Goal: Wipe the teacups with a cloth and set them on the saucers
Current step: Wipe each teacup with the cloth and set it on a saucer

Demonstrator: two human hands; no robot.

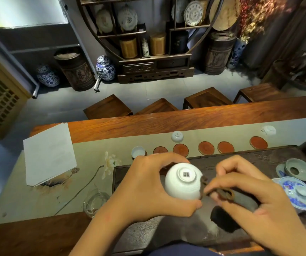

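Note:
My left hand (144, 189) grips a white teacup (182, 182) turned bottom-up, its stamped foot facing me. My right hand (246, 193) pinches a dark brown cloth (222, 194) against the cup's right side. A row of round red-brown saucers (206, 147) lies on the beige runner beyond my hands. One white teacup (138, 152) stands upright on the leftmost saucer. Two more white cups rest upside down on the runner: one teacup (177, 136) at the middle, another teacup (268, 130) at the far right.
A dark tea tray (270, 154) lies under my hands. At its right are a blue-and-white lidded bowl (298, 194) and a green strainer (299, 169). A glass pitcher (95, 202) and a sheet of white paper (48, 152) sit left. Stools stand past the table.

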